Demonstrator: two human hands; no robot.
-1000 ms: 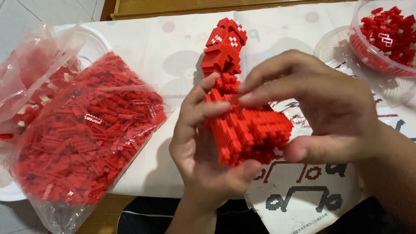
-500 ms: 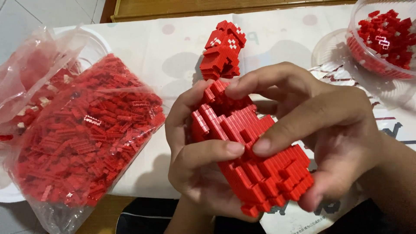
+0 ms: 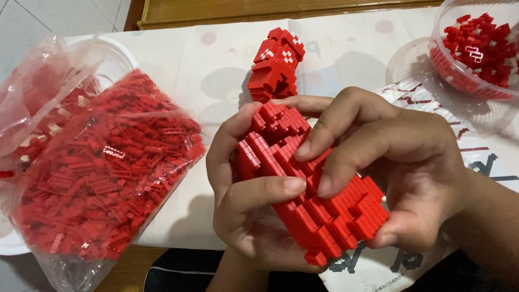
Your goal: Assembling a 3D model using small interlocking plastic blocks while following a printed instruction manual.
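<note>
Both hands grip a red model built of tiny bricks (image 3: 319, 205), held tilted over the table's near edge. My left hand (image 3: 246, 208) cups it from the left and below, thumb pressed across its middle. My right hand (image 3: 400, 162) wraps it from the right, fingers lying over its upper face and thumb at its lower right end. A second red brick piece with small white marks (image 3: 275, 62) shows just beyond the fingers; whether it is joined to the held model is hidden.
A clear plastic bag full of loose red bricks (image 3: 102, 167) lies at left on a white plate (image 3: 116, 51). A clear bowl of red bricks (image 3: 478, 48) stands at the back right. A printed instruction sheet (image 3: 481, 157) lies under my right hand.
The model has been turned and lowered toward me, its wide end swinging down to the right. My fingers have shifted their hold over its upper face.
</note>
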